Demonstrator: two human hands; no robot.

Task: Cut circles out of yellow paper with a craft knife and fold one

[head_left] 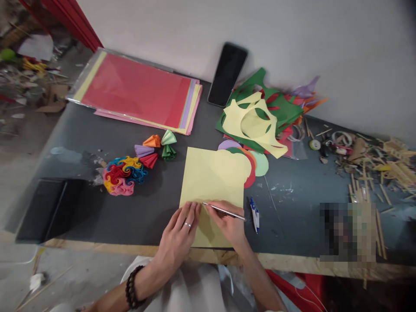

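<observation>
A pale yellow paper sheet [211, 182] lies on the dark table [136, 208] in front of me. My left hand [180, 236] lies flat on the sheet's near left part, fingers stretched out, a ring on one finger. My right hand [229, 223] is closed round a thin silver pencil [224, 210], whose tip touches the sheet close to my left fingertips. Several round paper discs [256, 162] overlap the sheet's far right corner.
A blue and white pen [254, 214] lies right of the sheet. A multicoloured paper flower [123, 175] and folded paper cones [156, 149] sit left. A stack of coloured sheets [136, 91], a phone [227, 73], paper offcuts [260, 117] and wooden sticks [373, 173] are behind.
</observation>
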